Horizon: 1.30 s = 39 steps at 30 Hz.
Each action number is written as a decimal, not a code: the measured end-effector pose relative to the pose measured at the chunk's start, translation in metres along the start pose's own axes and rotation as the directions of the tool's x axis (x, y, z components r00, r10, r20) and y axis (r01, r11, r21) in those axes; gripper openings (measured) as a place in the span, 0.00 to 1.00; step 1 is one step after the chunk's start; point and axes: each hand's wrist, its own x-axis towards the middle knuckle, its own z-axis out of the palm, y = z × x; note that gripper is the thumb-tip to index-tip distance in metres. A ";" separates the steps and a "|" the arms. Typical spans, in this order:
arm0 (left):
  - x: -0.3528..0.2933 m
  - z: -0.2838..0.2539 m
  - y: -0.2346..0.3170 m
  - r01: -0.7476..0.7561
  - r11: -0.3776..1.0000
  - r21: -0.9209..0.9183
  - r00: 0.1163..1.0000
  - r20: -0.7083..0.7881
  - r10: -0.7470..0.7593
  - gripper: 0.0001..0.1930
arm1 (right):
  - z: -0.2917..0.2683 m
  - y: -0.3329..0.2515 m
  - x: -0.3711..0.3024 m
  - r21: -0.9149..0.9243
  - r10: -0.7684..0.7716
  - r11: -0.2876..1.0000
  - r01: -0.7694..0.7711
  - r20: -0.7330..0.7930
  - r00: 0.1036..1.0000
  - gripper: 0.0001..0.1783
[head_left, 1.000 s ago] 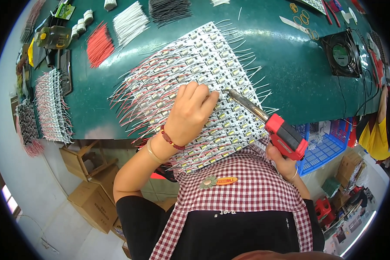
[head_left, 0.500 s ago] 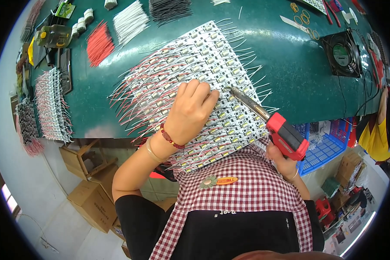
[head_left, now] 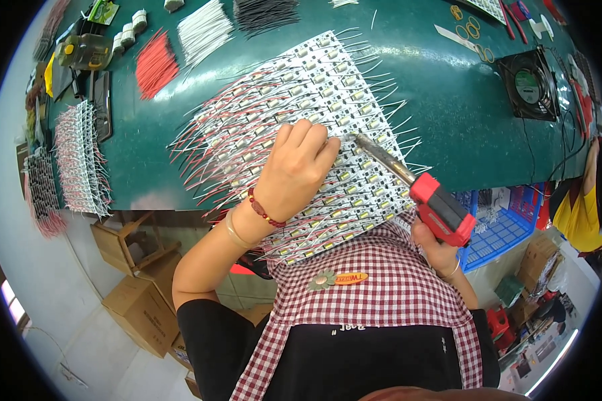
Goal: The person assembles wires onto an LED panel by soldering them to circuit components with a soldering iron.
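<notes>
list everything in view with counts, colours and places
table: 1, green, upper view
circuit-board sheet: 1, white, centre
soldering iron: 1, red-black, right hand
large wire piles: 3, red, white, black, upper left
board stacks: 2, one white, one grey, left
fan: 1, black, right
rubber bands: several, yellow, upper right
bottle: 1, yellowish, upper left
basket: 1, blue, right, below table
cardboard boxes: several, brown, lower left
apron: 1, red-white check, on person
left hand: 1, bare, on sheet
right hand: 1, bare, around iron
</notes>
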 end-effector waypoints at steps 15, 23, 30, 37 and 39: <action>-0.004 -0.001 -0.005 -0.004 1.000 -0.015 0.998 0.059 0.004 0.10 | -0.009 0.013 -0.010 0.214 0.121 0.969 -0.120 0.010 0.993 0.23; 0.000 -0.028 -0.007 0.023 0.998 0.066 1.000 -0.023 -0.021 0.16 | -0.009 0.017 -0.020 0.308 0.101 0.947 -0.088 -0.028 0.994 0.22; -0.006 -0.019 0.012 -0.036 0.999 0.008 0.996 -0.082 0.037 0.15 | -0.004 0.017 -0.021 0.193 0.022 0.981 -0.027 0.032 0.999 0.25; -0.006 -0.039 0.011 0.087 0.973 0.215 0.975 -0.220 -0.039 0.18 | -0.005 0.006 -0.024 0.447 0.157 0.884 -0.132 -0.018 0.987 0.09; -0.006 -0.031 0.019 0.043 0.994 0.102 0.978 -0.205 -0.021 0.17 | -0.004 0.008 -0.022 0.455 0.153 0.881 -0.132 -0.009 0.988 0.09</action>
